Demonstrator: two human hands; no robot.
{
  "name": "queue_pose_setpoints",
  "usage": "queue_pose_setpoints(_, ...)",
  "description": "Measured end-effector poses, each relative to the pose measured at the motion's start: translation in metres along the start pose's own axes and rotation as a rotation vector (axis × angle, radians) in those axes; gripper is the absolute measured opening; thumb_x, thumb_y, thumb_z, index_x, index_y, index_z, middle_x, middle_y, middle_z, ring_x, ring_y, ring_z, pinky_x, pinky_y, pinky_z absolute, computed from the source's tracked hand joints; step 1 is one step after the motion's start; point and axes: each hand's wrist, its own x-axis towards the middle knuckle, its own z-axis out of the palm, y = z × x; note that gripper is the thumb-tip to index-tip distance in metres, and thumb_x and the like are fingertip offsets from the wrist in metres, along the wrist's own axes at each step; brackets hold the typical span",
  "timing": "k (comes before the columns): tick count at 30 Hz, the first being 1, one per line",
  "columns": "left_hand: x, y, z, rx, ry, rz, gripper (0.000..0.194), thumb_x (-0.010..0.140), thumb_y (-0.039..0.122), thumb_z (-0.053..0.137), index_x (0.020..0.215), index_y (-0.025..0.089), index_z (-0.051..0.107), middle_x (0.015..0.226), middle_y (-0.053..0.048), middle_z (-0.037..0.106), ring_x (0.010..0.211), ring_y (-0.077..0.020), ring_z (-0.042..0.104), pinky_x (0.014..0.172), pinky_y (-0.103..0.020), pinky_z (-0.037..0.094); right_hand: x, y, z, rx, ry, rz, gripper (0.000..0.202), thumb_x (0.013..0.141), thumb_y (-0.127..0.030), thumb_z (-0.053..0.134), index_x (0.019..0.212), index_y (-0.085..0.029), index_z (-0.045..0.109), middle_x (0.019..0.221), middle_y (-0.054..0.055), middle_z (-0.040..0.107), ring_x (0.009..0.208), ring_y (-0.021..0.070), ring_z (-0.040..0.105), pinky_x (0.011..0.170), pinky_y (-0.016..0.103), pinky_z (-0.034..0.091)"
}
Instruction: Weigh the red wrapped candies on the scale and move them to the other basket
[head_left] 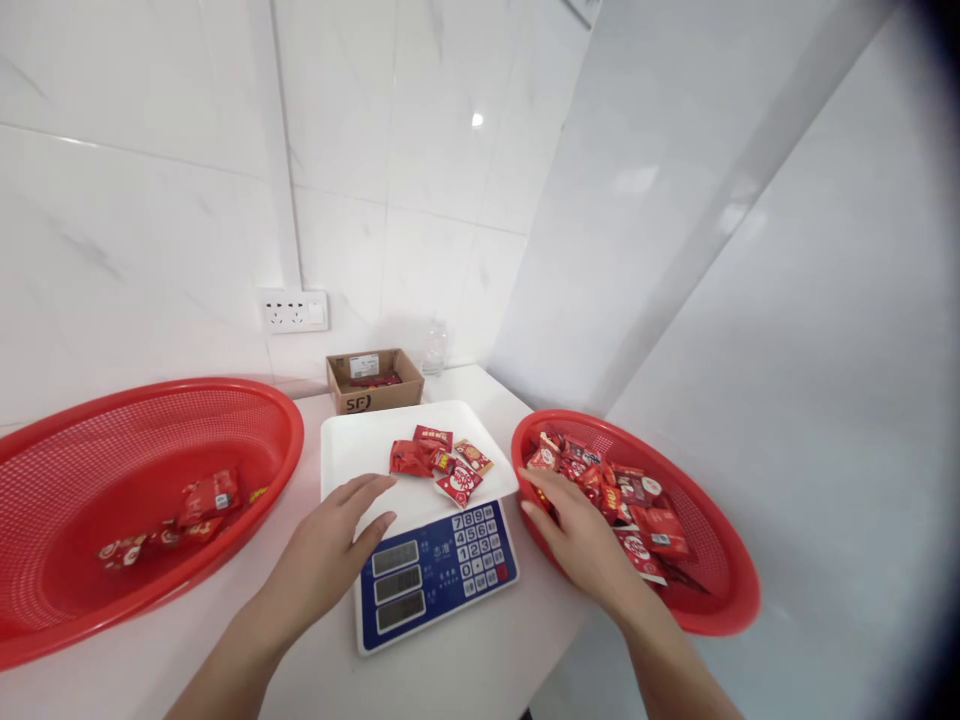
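Several red snack packets (459, 482) lie on the right half of the white pan (356, 445) of a scale with a blue keypad panel (442, 565). My left hand (334, 545) is over the pan's front left edge, fingers apart, holding nothing. Over the near left rim of the right red basket (720, 600) is my right hand (574, 530), its thumb and fingers apart with nothing seen between them. That basket holds many red packets (660, 530). The scale's three displays (400, 582) are too dim to read surely.
A larger red basket (274, 420) with several red packets (210, 495) stands at the left. Behind the scale are a small cardboard box (375, 398) with packets inside and a clear glass container (434, 348). A socket (296, 311) is on the tiled wall.
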Motion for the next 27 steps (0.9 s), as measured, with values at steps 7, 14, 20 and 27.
queue_pose_setpoints(7, 0.015, 0.012, 0.008, 0.119, -0.164, 0.073, 0.050, 0.090, 0.047, 0.036, 0.134, 0.025, 0.038, 0.144, -0.004, 0.036, 0.135, -0.0238, 0.026, 0.107, -0.042, 0.030, -0.063, 0.049, -0.007, -0.132, -0.070, 0.320, 0.048, 0.082, -0.049, 0.043, 0.123, -0.027, 0.054, 0.126, 0.005, 0.058, 0.113, 0.0239, 0.055, 0.088, 0.039, 0.049)
queue_pose_setpoints(14, 0.078, 0.040, 0.031, 0.330, -0.352, 0.198, 0.064, 0.087, 0.056, 0.035, 0.141, 0.023, 0.024, 0.151, -0.005, 0.020, 0.138, -0.0287, 0.001, 0.110, -0.052, 0.009, -0.068, 0.049, -0.005, -0.241, -0.056, 0.287, 0.043, 0.086, -0.049, 0.036, 0.119, -0.031, 0.058, 0.118, 0.003, 0.063, 0.098, 0.0234, 0.064, 0.067, 0.034, 0.056)
queue_pose_setpoints(20, 0.088, 0.038, 0.038, 0.367, -0.412, 0.161, 0.059, 0.085, 0.061, 0.033, 0.128, 0.022, 0.044, 0.149, -0.010, 0.024, 0.138, -0.0329, 0.009, 0.105, -0.059, 0.014, -0.072, 0.054, -0.002, -0.241, -0.014, 0.212, 0.043, 0.086, -0.047, 0.036, 0.117, -0.030, 0.059, 0.113, 0.003, 0.066, 0.094, 0.0223, 0.066, 0.068, 0.032, 0.056)
queue_pose_setpoints(27, 0.081, 0.037, 0.033, 0.389, -0.377, 0.125, 0.067, 0.084, 0.065, 0.029, 0.134, 0.021, 0.033, 0.151, -0.013, 0.016, 0.138, -0.0281, 0.005, 0.107, -0.055, 0.014, -0.071, 0.059, 0.001, -0.222, -0.012, 0.203, 0.044, 0.085, -0.050, 0.036, 0.118, -0.031, 0.059, 0.114, 0.002, 0.065, 0.095, 0.0214, 0.065, 0.068, 0.030, 0.056)
